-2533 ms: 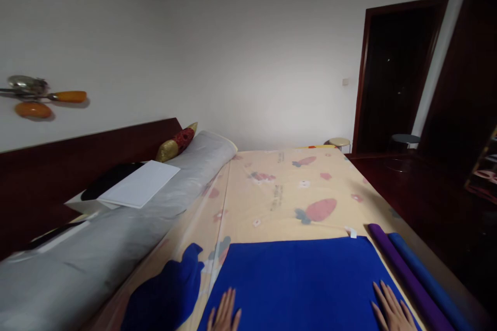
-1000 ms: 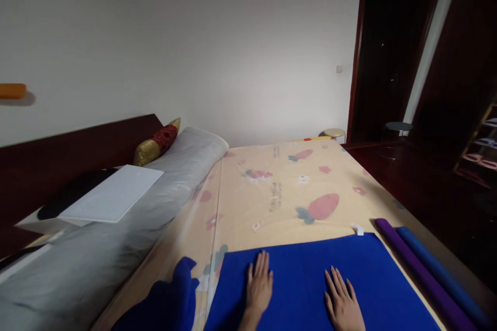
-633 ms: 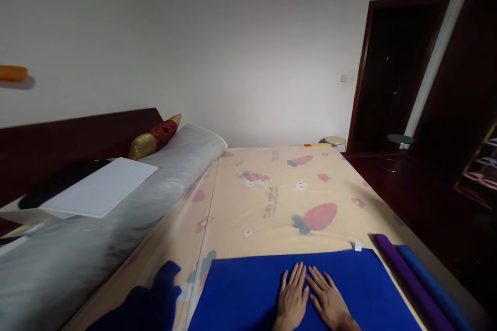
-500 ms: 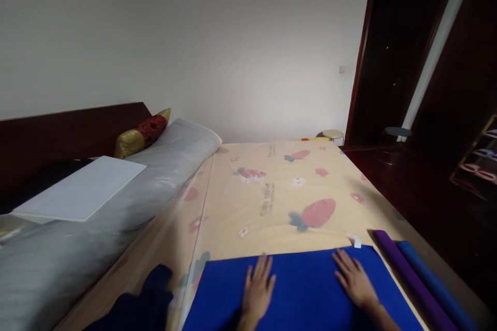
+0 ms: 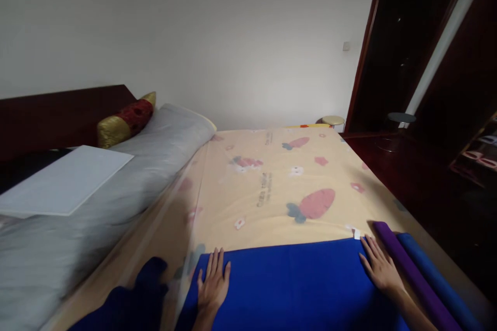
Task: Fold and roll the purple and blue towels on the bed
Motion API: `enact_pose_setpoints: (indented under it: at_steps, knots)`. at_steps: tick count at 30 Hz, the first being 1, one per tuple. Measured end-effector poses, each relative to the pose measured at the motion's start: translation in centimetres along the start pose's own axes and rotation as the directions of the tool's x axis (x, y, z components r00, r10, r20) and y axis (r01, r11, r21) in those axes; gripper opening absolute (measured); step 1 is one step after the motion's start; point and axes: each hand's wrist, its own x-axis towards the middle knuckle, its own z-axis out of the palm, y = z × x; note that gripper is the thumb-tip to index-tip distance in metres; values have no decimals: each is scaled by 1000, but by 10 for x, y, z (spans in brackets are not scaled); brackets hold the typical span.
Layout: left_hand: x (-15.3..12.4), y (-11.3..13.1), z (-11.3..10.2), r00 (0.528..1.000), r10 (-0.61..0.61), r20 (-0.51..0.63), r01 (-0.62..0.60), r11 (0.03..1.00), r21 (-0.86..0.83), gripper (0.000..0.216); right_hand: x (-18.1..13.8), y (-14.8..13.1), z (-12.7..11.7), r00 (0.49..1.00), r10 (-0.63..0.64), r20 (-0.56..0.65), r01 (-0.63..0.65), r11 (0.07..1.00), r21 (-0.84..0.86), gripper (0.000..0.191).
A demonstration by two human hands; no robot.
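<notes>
A blue cloth [image 5: 287,279] lies spread flat on the bed, its far edge running nearly straight across. My left hand [image 5: 213,282] rests flat, fingers apart, on the cloth near its far left corner. At the far right corner my right hand [image 5: 382,268] presses down with its fingers spread. A small white tag [image 5: 356,234] sticks out by the right fingertips. Just right of that hand lie a purple roll [image 5: 415,274] and a blue roll [image 5: 437,279], side by side. The near part of the cloth is out of view.
The bed sheet [image 5: 233,196] is cream with printed carrots. To the left are a long grey pillow [image 5: 155,160], a white board [image 5: 70,178] and a red-gold cushion [image 5: 128,119]. Dark blue fabric [image 5: 132,295] lies at lower left. Two stools stand beyond the bed.
My hands have moved apart along the cloth's far edge, the left one leftward and the right one rightward, to the two corners. The view has shifted slightly.
</notes>
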Motion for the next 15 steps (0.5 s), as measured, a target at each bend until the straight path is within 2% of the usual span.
enact_pose_setpoints:
  at_steps: [3,6,8,9,11,13,15]
  knots:
    - [-1,4,-15,997,-14,76,14,1000,3,56,4,-1,4,999,12,-34,-13,1000,-15,65]
    - [-18,31,-27,999,25,-44,-25,1000,-4,56,0,-32,3,986,61,-154,-59,998,19,67]
    - [-41,64,-28,983,151,-106,-157,987,-44,56,-11,-74,1,975,71,-209,-53,995,88,67]
    - [-54,84,-26,963,257,-82,-264,961,-83,55,-19,-99,0,979,41,-202,-14,991,134,65]
    - [-83,126,-19,905,424,-41,-424,887,-183,54,-39,-153,1,985,-106,-138,136,963,232,58]
    - [-107,160,-9,853,521,-26,-508,817,-272,55,-58,-198,3,967,-246,-61,253,917,310,53]
    - [-122,179,-1,827,563,-3,-532,780,-328,55,-71,-224,4,948,-318,-3,299,886,355,49]
